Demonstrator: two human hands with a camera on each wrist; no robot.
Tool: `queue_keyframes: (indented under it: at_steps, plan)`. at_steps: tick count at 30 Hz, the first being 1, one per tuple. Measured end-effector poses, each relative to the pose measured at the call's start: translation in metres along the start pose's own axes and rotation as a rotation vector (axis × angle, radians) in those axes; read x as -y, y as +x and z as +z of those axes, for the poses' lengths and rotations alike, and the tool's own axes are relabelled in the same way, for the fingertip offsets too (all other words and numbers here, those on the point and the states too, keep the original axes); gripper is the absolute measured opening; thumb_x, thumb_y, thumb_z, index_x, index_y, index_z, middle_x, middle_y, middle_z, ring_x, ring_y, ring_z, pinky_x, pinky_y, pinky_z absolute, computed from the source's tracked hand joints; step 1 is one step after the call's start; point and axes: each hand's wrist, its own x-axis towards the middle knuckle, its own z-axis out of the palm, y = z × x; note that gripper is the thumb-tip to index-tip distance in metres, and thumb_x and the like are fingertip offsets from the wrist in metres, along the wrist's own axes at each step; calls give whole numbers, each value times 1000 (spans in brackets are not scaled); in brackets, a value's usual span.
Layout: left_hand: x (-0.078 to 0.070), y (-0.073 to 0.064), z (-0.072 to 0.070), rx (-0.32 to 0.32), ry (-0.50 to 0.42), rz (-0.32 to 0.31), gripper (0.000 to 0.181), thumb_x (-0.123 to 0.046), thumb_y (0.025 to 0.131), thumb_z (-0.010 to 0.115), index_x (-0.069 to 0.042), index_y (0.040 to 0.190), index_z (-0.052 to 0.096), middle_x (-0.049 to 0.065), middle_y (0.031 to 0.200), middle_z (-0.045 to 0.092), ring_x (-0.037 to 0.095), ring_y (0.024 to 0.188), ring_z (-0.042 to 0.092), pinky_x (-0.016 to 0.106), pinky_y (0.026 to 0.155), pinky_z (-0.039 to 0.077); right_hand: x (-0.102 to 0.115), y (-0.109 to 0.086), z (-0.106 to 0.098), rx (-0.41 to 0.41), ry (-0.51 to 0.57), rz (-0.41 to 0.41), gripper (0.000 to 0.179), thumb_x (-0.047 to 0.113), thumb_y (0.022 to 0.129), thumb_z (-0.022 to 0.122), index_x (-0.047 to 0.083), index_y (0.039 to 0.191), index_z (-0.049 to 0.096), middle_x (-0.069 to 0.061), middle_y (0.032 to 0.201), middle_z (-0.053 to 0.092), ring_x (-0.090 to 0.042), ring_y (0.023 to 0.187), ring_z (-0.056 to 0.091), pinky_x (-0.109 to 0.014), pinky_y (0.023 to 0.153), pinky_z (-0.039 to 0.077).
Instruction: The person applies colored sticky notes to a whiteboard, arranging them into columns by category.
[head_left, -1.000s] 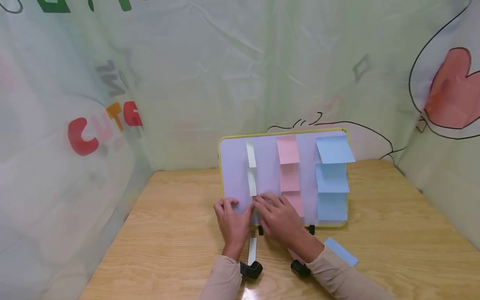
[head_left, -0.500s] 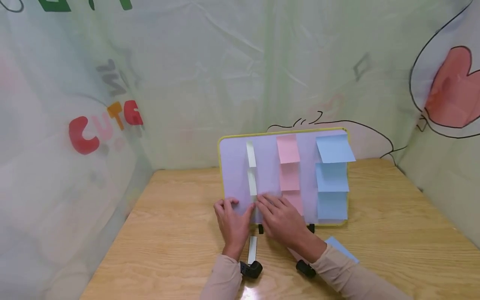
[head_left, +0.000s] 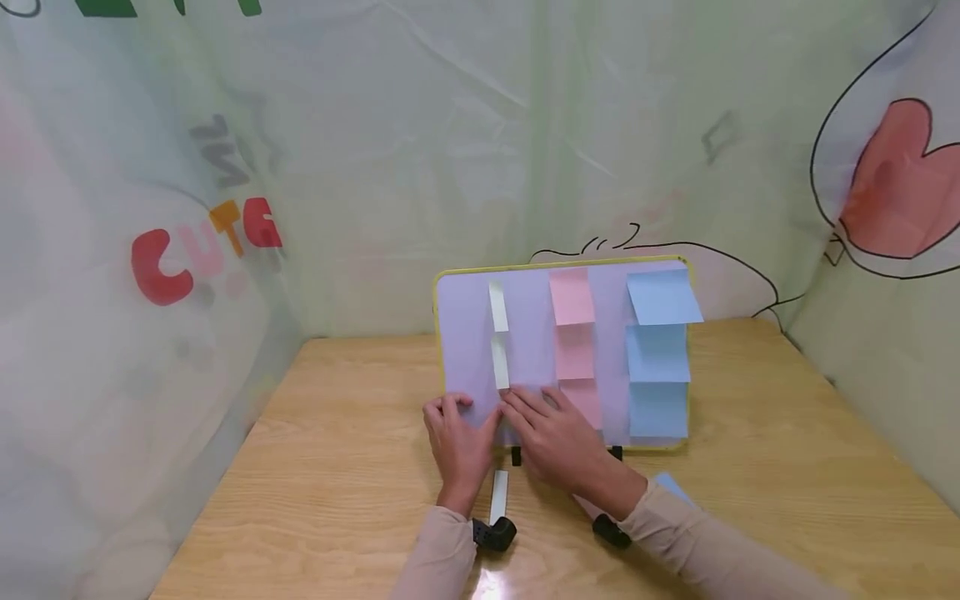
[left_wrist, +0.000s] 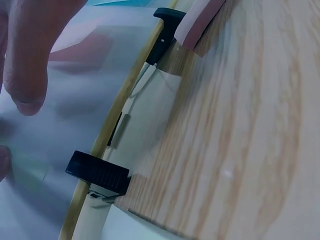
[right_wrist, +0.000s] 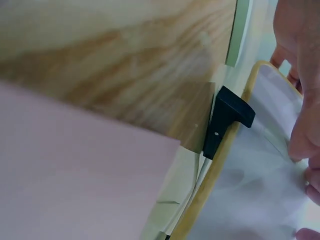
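A yellow-framed whiteboard (head_left: 461, 333) stands tilted back on the table, with columns of pale green strips (head_left: 500, 361), pink notes (head_left: 573, 350) and blue notes (head_left: 657, 354) stuck to it. My left hand (head_left: 459, 450) grips the board's lower left edge; the right wrist view has fingers past the rim and the thumb on the front face. With fingertips just under the lower visible green strip, my right hand (head_left: 564, 437) presses its extended fingers on the board. A faint greenish patch (left_wrist: 30, 172) shows on the board in the left wrist view. The right hand covers part of the lowest pink note.
Black feet (head_left: 516, 456) hold the board's bottom edge. Before it on the wooden table (head_left: 337, 483) lie a narrow pale strip (head_left: 498, 496), a pink pad (right_wrist: 75, 165) partly under the right wrist, and a blue pad (head_left: 673, 486). A printed curtain (head_left: 390, 208) hangs behind.
My right fingertips slid slightly right along the board, then back left, while the right wrist swung a little outward. The left hand keeps its place on the board.
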Motion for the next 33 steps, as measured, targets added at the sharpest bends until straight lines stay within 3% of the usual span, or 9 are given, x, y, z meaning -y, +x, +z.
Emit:
queue_keyframes:
  at_steps: [3, 11, 18, 27, 33]
  plan:
    - [3, 1, -2, 6, 5, 1, 52, -41, 68, 93, -15, 92, 54, 7, 97, 42, 27, 88, 49, 38, 74, 45, 2, 0, 1, 20, -7, 26, 58, 20, 80, 73, 3, 135, 62, -10, 141, 58, -27, 133, 51, -52, 102, 43]
    - [4, -5, -8, 48, -2, -84, 53, -40, 67, 94, -16, 92, 54, 6, 98, 41, 27, 90, 50, 39, 76, 45, 15, -4, 1, 13, -15, 74, 59, 23, 81, 75, 0, 133, 63, -12, 140, 59, -31, 130, 53, -51, 99, 47]
    - [1, -5, -4, 42, 1, -53, 51, -39, 66, 93, -17, 92, 55, 6, 98, 43, 28, 89, 52, 40, 78, 47, 16, 2, 1, -65, 15, 74, 53, 21, 81, 65, -3, 129, 64, -16, 134, 62, -33, 128, 54, -50, 97, 47]
    - [2, -3, -2, 43, 11, -34, 52, -38, 67, 94, -16, 92, 54, 6, 97, 43, 27, 87, 52, 39, 76, 46, 16, -2, 0, 18, 9, 134, 59, 24, 82, 69, -2, 135, 60, -14, 142, 57, -31, 133, 49, -52, 97, 45]
    - [3, 1, 2, 27, -3, -10, 51, -40, 70, 92, -15, 94, 55, 6, 97, 42, 27, 87, 52, 39, 76, 45, 12, 3, -4, 21, 32, 192, 57, 23, 83, 72, 0, 135, 61, -12, 141, 58, -30, 132, 50, -51, 96, 46]
